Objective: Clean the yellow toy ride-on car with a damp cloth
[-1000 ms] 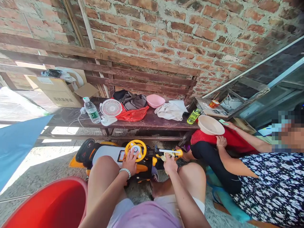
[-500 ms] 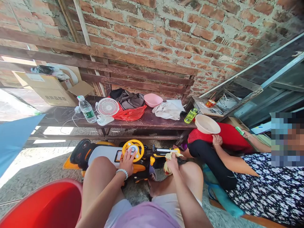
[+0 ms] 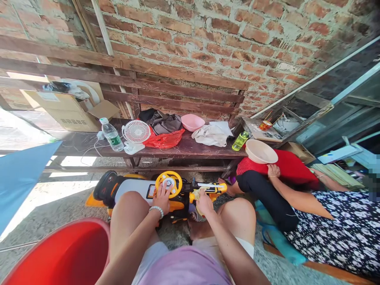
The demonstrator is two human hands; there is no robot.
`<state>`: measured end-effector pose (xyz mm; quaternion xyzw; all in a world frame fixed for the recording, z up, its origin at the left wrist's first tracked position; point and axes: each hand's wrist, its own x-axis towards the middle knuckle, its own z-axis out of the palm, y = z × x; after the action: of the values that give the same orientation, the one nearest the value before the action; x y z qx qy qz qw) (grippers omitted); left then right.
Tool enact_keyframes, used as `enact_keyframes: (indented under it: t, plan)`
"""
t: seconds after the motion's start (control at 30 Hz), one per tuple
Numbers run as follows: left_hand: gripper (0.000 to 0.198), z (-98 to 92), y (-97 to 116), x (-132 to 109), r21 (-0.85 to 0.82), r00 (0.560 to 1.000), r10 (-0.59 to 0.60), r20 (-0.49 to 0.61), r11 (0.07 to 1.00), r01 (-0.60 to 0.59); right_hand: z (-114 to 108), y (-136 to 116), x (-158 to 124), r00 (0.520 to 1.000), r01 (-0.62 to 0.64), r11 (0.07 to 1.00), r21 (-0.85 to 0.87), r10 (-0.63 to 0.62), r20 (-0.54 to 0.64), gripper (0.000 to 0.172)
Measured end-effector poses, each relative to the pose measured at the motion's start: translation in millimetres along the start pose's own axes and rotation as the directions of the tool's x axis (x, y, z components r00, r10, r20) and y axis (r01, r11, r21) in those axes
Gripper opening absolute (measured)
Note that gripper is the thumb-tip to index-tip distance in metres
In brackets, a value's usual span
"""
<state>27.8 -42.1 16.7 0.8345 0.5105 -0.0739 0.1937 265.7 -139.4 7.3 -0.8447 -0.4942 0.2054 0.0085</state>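
A yellow, white and black toy ride-on car [image 3: 142, 192] stands between my knees. My left hand [image 3: 162, 199], with a white beaded bracelet on the wrist, grips its yellow steering wheel [image 3: 168, 183]. My right hand [image 3: 204, 204] is shut on a crumpled pale yellow cloth [image 3: 197, 196], pressing it on the car's yellow front part [image 3: 208, 187]. The cloth is partly hidden by my fingers. Beyond the car, a co-worker's hand [image 3: 273, 171] rests on a red cloth bundle [image 3: 285, 168] under a beige basin [image 3: 261, 151].
A long wooden bench [image 3: 190, 150] holds a water bottle, white fan, red bag, pink bowl and white cloth. A red tub rim [image 3: 59, 249] sits at lower left, a blue sheet [image 3: 20, 186] at left, and a brick wall [image 3: 208, 39] behind.
My right hand has moved left along the car with the cloth, and my left hand stays on the wheel. The co-worker's far hand has lowered, and the green object it held is out of sight.
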Motion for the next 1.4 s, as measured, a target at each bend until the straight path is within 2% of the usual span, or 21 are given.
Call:
enact_keyframes:
  t: [0.13, 0.2, 0.27, 0.37, 0.53, 0.73, 0.83, 0.93, 1.0, 1.1, 1.17, 1.3, 1.4]
  plan:
    - [0.098, 1.8, -1, 1, 0.010, 1.000, 0.012, 0.009, 1.000, -0.013, -11, 12, -8, 0.974, 0.224, 0.974, -0.031, -0.225, -0.028, 0.058]
    - [0.097, 1.6, -1, 1, -0.007, 1.000, 0.017, 0.012, 1.000, -0.017, -19, 11, -6, 0.947, 0.320, 0.947, -0.037, -0.321, -0.009, 0.064]
    - [0.095, 0.4, -1, 0, -0.027, 1.000, 0.014, 0.015, 1.000, -0.014, -25, 6, -2, 0.937, 0.348, 0.937, -0.034, -0.346, 0.042, 0.073]
    - [0.095, -2.1, 0, -1, -0.029, 0.999, 0.001, 0.032, 1.000, 0.000, -26, 2, 4, 0.940, 0.324, 0.946, 0.005, -0.323, 0.109, 0.078]
    - [0.097, -4.0, 0, -2, -0.039, 0.999, 0.025, 0.037, 0.999, -0.023, -9, 10, 9, 0.966, 0.204, 0.968, 0.147, -0.224, 0.132, 0.078]
    - [0.096, -4.2, 0, -2, -0.038, 0.999, 0.015, 0.043, 0.999, -0.013, 10, 27, 10, 0.981, 0.144, 0.964, 0.224, -0.168, 0.094, 0.068]
    - [0.096, -4.4, 0, -1, -0.035, 0.998, 0.014, 0.058, 0.999, -0.012, 15, 43, 9, 0.997, 0.030, 0.967, 0.253, -0.049, 0.066, 0.061]
    - [0.097, -4.2, 0, -1, -0.043, 0.998, 0.019, 0.055, 0.999, -0.016, 12, 53, 8, 0.994, -0.104, 0.952, 0.287, 0.094, 0.046, 0.057]
    - [0.097, -4.0, 0, -1, -0.041, 0.999, 0.021, 0.046, 0.999, -0.019, 5, 50, 7, 0.997, -0.071, 0.956, 0.283, 0.074, -0.001, 0.056]
    - [0.096, -3.8, -1, -1, -0.028, 0.999, 0.015, 0.035, 1.000, -0.014, -6, 29, 9, 0.985, 0.171, 0.955, 0.244, -0.171, -0.025, 0.061]
    - [0.096, -3.9, -1, -2, -0.024, 0.999, 0.013, 0.040, 1.000, -0.012, -11, 12, 13, 0.962, 0.264, 0.932, 0.249, -0.272, 0.001, 0.068]
    - [0.098, -4.4, -1, -3, -0.028, 0.998, 0.009, 0.055, 1.000, -0.008, -6, -3, 22, 0.981, 0.184, 0.930, 0.317, -0.194, -0.001, 0.067]
    - [0.098, -5.6, -1, -3, -0.032, 0.999, 0.008, 0.041, 0.999, -0.006, 5, 12, 22, 0.996, 0.077, 0.942, 0.327, -0.088, 0.018, 0.058]
